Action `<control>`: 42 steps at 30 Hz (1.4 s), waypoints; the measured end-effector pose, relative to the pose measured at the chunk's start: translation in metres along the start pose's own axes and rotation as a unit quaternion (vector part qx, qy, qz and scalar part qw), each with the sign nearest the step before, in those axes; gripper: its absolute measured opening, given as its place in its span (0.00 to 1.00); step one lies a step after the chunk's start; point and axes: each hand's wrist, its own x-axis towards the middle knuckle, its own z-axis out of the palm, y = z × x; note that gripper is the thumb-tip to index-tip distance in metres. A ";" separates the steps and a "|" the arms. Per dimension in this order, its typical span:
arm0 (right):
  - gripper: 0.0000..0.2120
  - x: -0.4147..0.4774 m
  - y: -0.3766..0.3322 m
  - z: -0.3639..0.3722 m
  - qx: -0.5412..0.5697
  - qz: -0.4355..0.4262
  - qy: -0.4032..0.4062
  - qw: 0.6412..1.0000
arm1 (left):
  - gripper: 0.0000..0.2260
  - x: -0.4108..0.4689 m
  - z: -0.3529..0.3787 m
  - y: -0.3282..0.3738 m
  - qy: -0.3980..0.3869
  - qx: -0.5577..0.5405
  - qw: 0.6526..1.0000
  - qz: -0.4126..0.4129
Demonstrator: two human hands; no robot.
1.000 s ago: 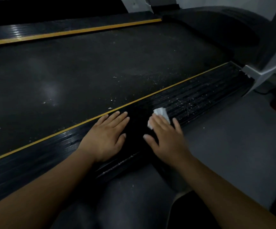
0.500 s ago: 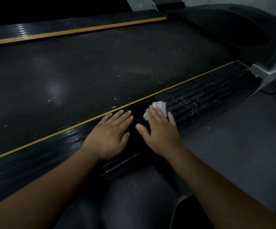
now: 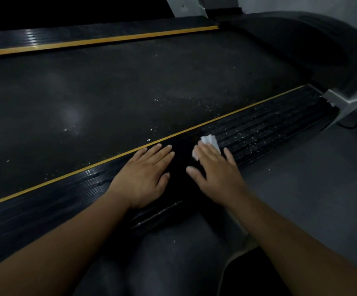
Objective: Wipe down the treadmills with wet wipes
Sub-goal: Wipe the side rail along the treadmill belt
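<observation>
The treadmill's black ribbed side rail (image 3: 265, 127) runs diagonally beside the dark belt (image 3: 109, 92), with a yellow stripe between them. My right hand (image 3: 214, 169) lies flat on the rail and presses a crumpled white wet wipe (image 3: 209, 140) under its straight fingers; only the wipe's far end shows. My left hand (image 3: 145, 174) rests flat on the rail just to the left, fingers straight, holding nothing. The rail to the right of the wipe is speckled with pale dust.
A second yellow-striped rail (image 3: 100, 40) runs along the belt's far side. The black motor cover (image 3: 301, 39) rises at the upper right beside a grey upright post (image 3: 348, 99). Grey floor (image 3: 301, 189) lies to the right; my knees are below.
My right hand slid the wipe along the rail toward my left hand, then a little back to the right. My left hand stayed planted.
</observation>
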 end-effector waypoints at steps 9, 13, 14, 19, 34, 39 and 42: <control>0.40 0.009 -0.011 0.000 -0.006 -0.008 -0.013 1.000 | 0.35 0.000 0.002 0.002 -0.001 0.020 0.999 -0.025; 0.35 0.048 -0.011 -0.006 -0.002 0.061 -0.015 0.998 | 0.34 0.000 0.001 0.002 -0.005 0.022 0.999 -0.023; 0.34 0.051 -0.019 -0.005 0.004 0.054 -0.014 0.998 | 0.34 0.000 0.001 0.002 -0.005 0.022 0.999 -0.023; 0.32 0.022 -0.016 -0.001 0.006 -0.016 -0.024 1.000 | 0.35 0.001 0.001 0.002 -0.006 0.025 0.999 -0.024; 0.29 0.050 -0.010 -0.005 0.015 0.059 -0.006 0.998 | 0.34 0.001 0.002 0.001 -0.008 0.032 0.999 -0.023; 0.36 -0.013 -0.032 0.005 0.023 -0.048 -0.010 0.999 | 0.35 0.001 0.002 0.001 -0.006 0.028 0.999 -0.023; 0.38 0.000 -0.010 0.000 0.018 0.025 0.004 1.000 | 0.35 0.001 0.002 0.002 -0.008 0.029 0.999 -0.021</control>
